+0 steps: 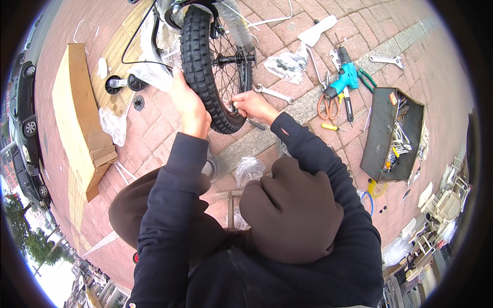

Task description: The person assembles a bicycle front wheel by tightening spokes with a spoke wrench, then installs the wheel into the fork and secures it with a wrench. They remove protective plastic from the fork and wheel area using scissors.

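A small bicycle wheel with a black knobby tire (196, 56) stands in front of me, mounted in a fork. My left hand (190, 105) holds the tire's left side, its fingertips partly hidden against the tread. On the other side, my right hand (255, 107) is closed in a pinch at the inner rim near the spokes. What lies between those fingertips is too small to make out. The wheel's hub (226, 60) and axle show above the right hand. Close to the right hand, a combination wrench (275, 94) lies on the pavement.
Right on the brick paving lie a teal power drill (345, 78), orange-handled scissors (327, 106), a yellow screwdriver (330, 127), an adjustable wrench (387, 61) and an open metal toolbox (375, 138). At left are a cardboard box (77, 118), small black wheels (137, 82) and plastic wrap (113, 124).
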The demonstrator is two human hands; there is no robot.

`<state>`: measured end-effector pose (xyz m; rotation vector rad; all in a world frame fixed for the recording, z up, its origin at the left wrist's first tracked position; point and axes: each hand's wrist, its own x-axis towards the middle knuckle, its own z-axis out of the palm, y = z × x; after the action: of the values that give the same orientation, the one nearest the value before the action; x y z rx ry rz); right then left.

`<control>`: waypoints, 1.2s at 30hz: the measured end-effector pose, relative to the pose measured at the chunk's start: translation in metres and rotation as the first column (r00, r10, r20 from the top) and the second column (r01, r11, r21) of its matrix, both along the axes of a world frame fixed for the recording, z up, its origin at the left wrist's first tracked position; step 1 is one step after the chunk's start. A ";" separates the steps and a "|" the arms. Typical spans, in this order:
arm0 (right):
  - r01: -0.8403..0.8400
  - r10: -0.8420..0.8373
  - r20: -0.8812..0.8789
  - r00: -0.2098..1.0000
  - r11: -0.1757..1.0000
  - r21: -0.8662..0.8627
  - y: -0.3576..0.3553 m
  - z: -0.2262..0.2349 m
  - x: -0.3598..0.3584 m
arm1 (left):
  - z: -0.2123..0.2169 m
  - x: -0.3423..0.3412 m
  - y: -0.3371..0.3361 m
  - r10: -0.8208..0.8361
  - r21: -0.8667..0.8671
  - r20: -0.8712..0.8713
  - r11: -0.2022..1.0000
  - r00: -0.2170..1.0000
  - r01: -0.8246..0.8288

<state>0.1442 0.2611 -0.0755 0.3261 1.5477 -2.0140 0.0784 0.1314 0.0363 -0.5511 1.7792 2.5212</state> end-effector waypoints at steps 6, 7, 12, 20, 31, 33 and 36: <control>0.057 -0.057 -0.021 0.998 0.998 -0.016 -0.006 -0.011 0.003 | 0.002 0.001 -0.002 -0.024 0.000 0.012 1.000 1.000 0.024; 0.054 -0.054 -0.031 0.998 0.999 0.000 -0.006 -0.011 0.003 | 0.005 0.001 -0.001 -0.028 -0.007 0.015 1.000 0.999 0.028; 0.018 -0.015 0.028 0.999 0.992 -0.122 -0.004 -0.012 0.000 | 0.013 0.002 0.009 0.064 0.012 0.013 0.998 0.998 -0.064; 0.278 -0.292 0.050 0.955 0.943 0.184 0.037 -0.066 0.018 | 0.012 0.001 0.007 0.063 -0.022 0.012 0.998 0.998 -0.063; -0.089 0.777 -0.131 0.615 0.234 0.968 -0.002 -0.118 0.089 | 0.013 0.001 0.003 0.003 0.009 0.049 1.000 0.999 -0.004; -0.222 0.809 -0.048 0.585 0.217 0.951 0.009 -0.114 0.082 | 0.011 0.001 0.003 0.003 0.004 0.034 1.000 0.999 -0.003; 0.180 0.647 -0.204 0.734 0.105 0.978 0.042 -0.110 0.071 | 0.008 0.002 -0.001 0.001 -0.005 0.031 1.000 1.000 -0.001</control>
<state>0.2151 0.3027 -0.1854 -0.2280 2.9921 -0.3659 0.0803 0.1303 0.0448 -0.5882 1.7762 2.4944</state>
